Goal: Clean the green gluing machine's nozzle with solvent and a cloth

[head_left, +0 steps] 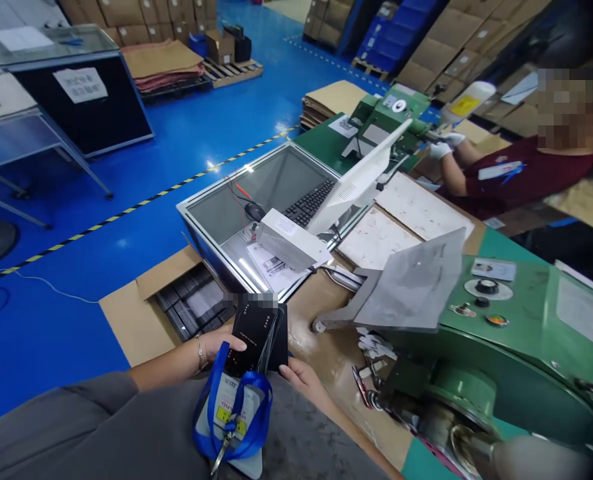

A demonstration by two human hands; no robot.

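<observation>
A stack of thin black panels [249,340] with small holes and faint markings is held upright in front of my body. My left hand [221,345] grips its left side, thumb lying over the front face. Closed on the lower right edge is my right hand [296,372], its thumb against the stack and the other fingers partly hidden. Just beyond my left hand, an open cardboard box [126,310] holds rows of similar dark pieces [189,303]. A blue lanyard [256,427] with an ID badge hangs close below the stack.
To the right stands a green machine [506,360] with knobs and a grey sheet guard [411,287]. A glass-topped case [211,193] carries a keyboard [311,200] and a white monitor [361,177]. A gloved co-worker [521,173] sits at another green machine [391,113].
</observation>
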